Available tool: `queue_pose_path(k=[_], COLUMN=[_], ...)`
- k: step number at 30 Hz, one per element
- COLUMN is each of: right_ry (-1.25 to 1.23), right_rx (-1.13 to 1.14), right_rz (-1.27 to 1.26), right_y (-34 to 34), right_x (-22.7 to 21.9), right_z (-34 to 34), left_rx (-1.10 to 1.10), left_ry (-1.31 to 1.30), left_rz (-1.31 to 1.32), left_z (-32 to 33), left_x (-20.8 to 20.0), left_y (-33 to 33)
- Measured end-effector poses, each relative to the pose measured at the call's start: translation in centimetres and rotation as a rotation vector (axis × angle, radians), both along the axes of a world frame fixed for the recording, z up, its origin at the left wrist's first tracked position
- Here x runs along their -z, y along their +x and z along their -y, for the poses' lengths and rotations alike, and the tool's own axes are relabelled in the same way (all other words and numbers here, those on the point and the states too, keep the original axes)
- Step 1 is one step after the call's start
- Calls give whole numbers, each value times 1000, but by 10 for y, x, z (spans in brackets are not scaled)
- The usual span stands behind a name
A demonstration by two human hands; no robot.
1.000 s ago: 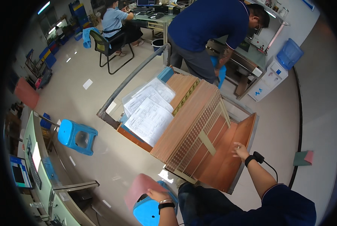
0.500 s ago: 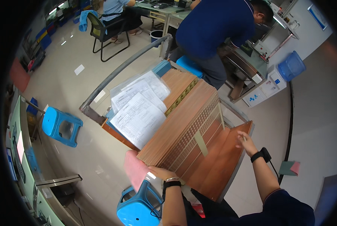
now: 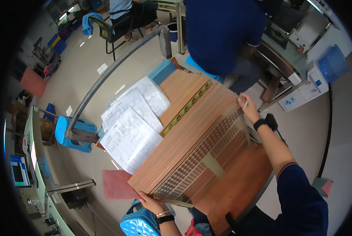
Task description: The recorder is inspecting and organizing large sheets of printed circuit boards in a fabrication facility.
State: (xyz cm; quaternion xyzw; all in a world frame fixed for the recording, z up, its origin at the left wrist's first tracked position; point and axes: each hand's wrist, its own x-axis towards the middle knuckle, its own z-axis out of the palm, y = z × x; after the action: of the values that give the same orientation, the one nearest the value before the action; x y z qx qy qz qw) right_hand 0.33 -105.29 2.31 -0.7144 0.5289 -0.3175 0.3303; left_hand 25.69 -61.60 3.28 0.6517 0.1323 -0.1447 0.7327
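Note:
A row of copper-coloured circuit board panels stands packed on edge on a cart. The front panel shows a pattern of round pads, with a pale yellow-green strip against it. My left hand is closed on the near-left end of the front panels, fingertips at the corner. At the opposite end, my right hand touches the panels' upper corner with its fingers bent around a thin pale pen-like stick. Printed sheets, some in a clear sleeve, lie on the left part of the load.
The cart has a bent grey metal handle and a reddish-brown board in front of the panels. Blue stools stand close by. A person in dark blue works just beyond the cart. At right is a water dispenser.
My right hand has moved up and away from me, from above the brown board to the panels' far-right corner. My left hand stays at the near-left corner. The view has shifted closer to the stack.

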Motion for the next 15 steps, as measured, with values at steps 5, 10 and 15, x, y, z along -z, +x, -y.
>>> queue_pose_path(k=[5,10,15], right_ry=[54,23,124], right_rx=[118,209,202], right_rz=[-92,65,197], right_y=[36,34,16], right_x=[19,37,23], right_z=[34,31,22], left_rx=[-51,-116,-187], left_ry=[147,126,44], left_rz=[41,43,48], left_z=[5,6,16], left_x=[5,9,0], left_y=[-3,-3,-4])
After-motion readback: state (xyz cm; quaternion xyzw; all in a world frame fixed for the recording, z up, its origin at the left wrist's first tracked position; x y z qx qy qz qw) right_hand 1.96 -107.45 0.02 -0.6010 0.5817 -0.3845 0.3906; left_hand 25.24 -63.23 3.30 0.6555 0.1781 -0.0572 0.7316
